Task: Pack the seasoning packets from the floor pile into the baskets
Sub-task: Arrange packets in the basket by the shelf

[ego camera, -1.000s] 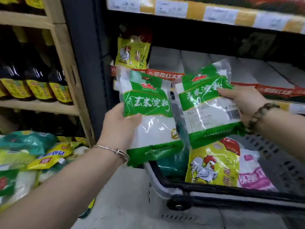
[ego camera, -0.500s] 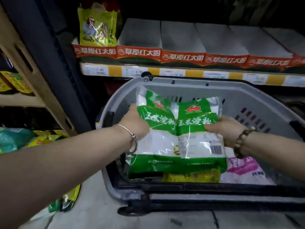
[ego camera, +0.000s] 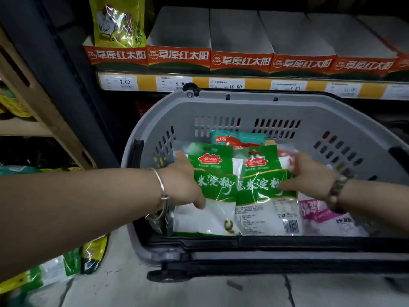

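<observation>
Both arms are reaching forward, nearly level, into the grey shopping basket (ego camera: 261, 107) on the floor. The left hand (ego camera: 183, 185) is pinching the left edge of one green-and-white starch packet (ego camera: 210, 196), thumb on its face, and the right hand (ego camera: 309, 176) is gripping the right edge of a second starch packet (ego camera: 265, 196). The two packets are lying side by side, touching, near the basket's front wall, on top of a pink packet (ego camera: 318, 211) and a teal packet (ego camera: 239, 138).
</observation>
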A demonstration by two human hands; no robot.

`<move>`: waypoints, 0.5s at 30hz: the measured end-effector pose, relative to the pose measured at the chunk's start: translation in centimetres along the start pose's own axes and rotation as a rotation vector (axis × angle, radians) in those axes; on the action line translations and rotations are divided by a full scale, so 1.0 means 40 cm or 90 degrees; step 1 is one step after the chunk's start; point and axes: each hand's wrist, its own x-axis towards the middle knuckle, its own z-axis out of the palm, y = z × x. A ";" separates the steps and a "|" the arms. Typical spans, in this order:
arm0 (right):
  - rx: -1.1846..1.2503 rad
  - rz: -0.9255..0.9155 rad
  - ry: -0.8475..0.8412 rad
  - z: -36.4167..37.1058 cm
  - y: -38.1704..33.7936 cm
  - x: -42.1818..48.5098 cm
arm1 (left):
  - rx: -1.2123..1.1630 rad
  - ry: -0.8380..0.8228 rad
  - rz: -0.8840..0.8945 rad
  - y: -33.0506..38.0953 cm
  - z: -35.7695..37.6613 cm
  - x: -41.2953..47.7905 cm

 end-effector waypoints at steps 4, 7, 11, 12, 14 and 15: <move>-0.331 -0.298 0.176 -0.029 -0.012 -0.021 | 0.183 0.005 0.168 0.004 0.027 -0.017; -0.573 -0.473 0.067 0.021 -0.010 -0.010 | 0.254 -0.031 0.201 0.039 0.062 0.011; -0.643 -0.436 -0.086 0.071 -0.006 0.030 | 0.279 -0.053 0.192 0.064 0.085 0.069; -0.641 -0.434 -0.088 0.074 -0.011 0.041 | 0.279 -0.060 0.183 0.066 0.088 0.082; -0.625 -0.427 -0.094 0.078 -0.019 0.057 | 0.261 -0.066 0.166 0.066 0.095 0.101; -0.619 -0.423 -0.098 0.080 -0.021 0.061 | 0.254 -0.068 0.163 0.065 0.097 0.109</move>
